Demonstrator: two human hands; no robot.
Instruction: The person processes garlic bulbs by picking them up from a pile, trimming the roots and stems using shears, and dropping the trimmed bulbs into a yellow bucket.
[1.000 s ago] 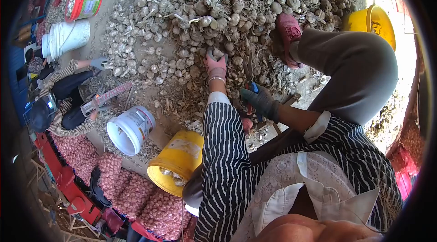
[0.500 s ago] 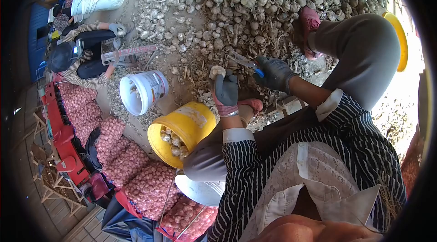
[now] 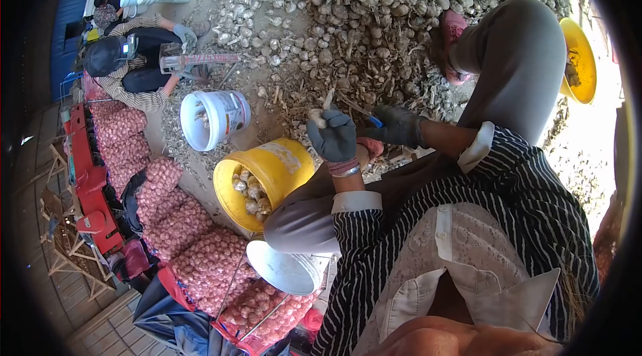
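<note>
My left hand [image 3: 334, 136], in a grey glove with a pink cuff, is closed around a garlic bulb [image 3: 316, 117]. A dry stem [image 3: 328, 98] stands up from beside the fingers. Just to the right, my gloved right hand [image 3: 400, 127] grips a blue-handled cutting tool [image 3: 374, 120]; its narrow metal end points up and left toward the stem. Both hands are above my lap, over litter of dry leaves and stalks. Beyond them spreads a large heap of garlic bulbs [image 3: 374, 35] on the ground.
A yellow bucket [image 3: 287, 165] lies tilted by my knee with garlic inside. White buckets [image 3: 231, 115] stand farther left, near a seated co-worker [image 3: 134, 65]. Full pink net sacks [image 3: 207, 259] line the left side. Another yellow bucket [image 3: 588, 55] is beyond my right knee.
My left hand has turned so the back of its glove shows, still around a bulb. The tool in my right hand has moved lower and closer to it. The view has shifted slightly.
</note>
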